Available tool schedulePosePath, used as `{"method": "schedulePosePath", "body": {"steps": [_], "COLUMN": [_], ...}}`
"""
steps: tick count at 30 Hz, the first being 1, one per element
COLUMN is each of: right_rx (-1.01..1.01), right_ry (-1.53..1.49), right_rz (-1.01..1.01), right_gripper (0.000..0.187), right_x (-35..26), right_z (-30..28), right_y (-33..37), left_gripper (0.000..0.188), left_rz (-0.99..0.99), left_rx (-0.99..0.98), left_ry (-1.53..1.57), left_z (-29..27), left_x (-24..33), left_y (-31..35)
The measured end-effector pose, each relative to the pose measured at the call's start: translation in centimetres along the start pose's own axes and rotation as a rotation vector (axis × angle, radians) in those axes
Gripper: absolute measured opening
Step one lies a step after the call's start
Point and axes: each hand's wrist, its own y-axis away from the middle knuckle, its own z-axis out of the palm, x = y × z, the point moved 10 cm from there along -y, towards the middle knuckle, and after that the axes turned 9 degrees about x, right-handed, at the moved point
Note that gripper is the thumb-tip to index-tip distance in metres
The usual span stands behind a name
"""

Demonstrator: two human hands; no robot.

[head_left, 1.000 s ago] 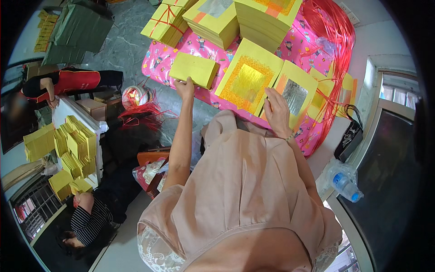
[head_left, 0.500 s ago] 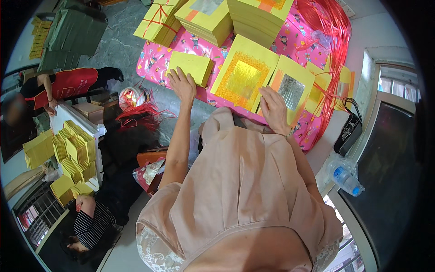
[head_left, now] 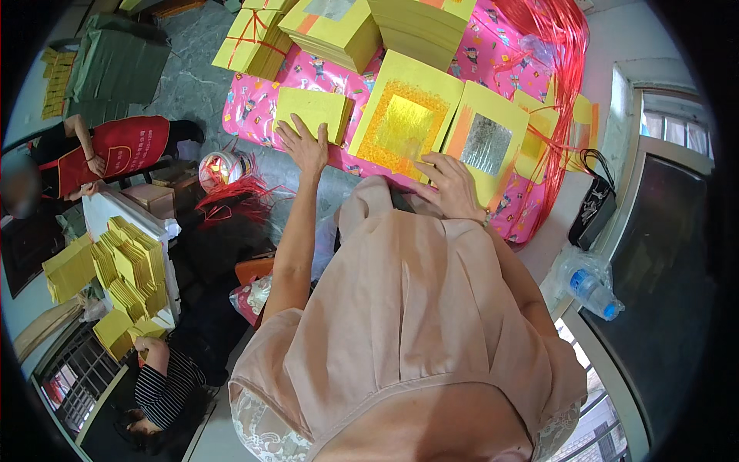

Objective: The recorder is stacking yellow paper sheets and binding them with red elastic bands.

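My left hand (head_left: 305, 146) lies with spread fingers on the near edge of a small stack of plain yellow paper (head_left: 312, 112). To its right is a stack of yellow joss paper (head_left: 400, 123) with a gold foil square in an orange border. My right hand (head_left: 450, 186) has its fingers bent over that stack's near right corner, with the thumb below the edge, pinching the paper. Beside it lies a stack with a silver foil square (head_left: 485, 146). The undersides of both hands' fingertips are hidden.
A pink patterned cloth (head_left: 308, 71) covers the table. Taller yellow stacks (head_left: 419, 35) and a red-tied bundle (head_left: 254, 38) stand behind. Red string (head_left: 566, 100) hangs at the right. At the left, two people work by a white table (head_left: 115, 196) with paper bundles (head_left: 131, 262).
My right hand has moved left along the near edge onto the gold-foil stack's corner. My left hand stays on the plain stack. The view has shifted slightly.
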Motion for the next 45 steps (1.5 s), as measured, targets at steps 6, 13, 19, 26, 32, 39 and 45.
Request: {"method": "schedulePosePath", "body": {"steps": [6, 13, 19, 26, 32, 39, 45], "right_rx": [-0.004, 0.062, 0.069, 0.015, -0.052, -0.051, -0.088], "right_ry": [0.045, -0.040, -0.155, -0.228, -0.279, -0.313, -0.297], "right_rz": [-0.035, 0.002, 0.150, 0.281, 0.396, 0.434, 0.414], "right_gripper": [0.029, 0.016, 0.009, 0.015, 0.019, 0.022, 0.018], "right_x": [-0.5, -0.2, 0.9, 2.5, 3.9, 4.5, 4.7], "right_z": [0.5, 0.5, 0.1, 0.7, 1.6, 1.7, 2.2], "right_y": [0.2, 0.3, -0.2, -0.2, -0.1, -0.1, 0.0], "left_gripper": [0.080, 0.066, 0.038, 0.031, 0.026, 0.027, 0.026], "left_rz": [0.082, 0.157, 0.266, 0.638, 0.615, 0.603, 0.581], "left_rx": [0.086, 0.194, -0.253, -0.308, -0.335, -0.357, -0.375], "left_ry": [0.027, 0.161, 0.727, 0.509, 0.494, 0.498, 0.499], "left_z": [-2.2, -6.9, -10.7, -11.3, -10.5, -10.5, -10.6], "left_x": [1.2, 4.7, 12.8, 17.4, 17.5, 17.6, 17.5], "left_y": [-0.6, -1.3, 0.7, 3.8, 3.6, 3.3, 3.3]}}
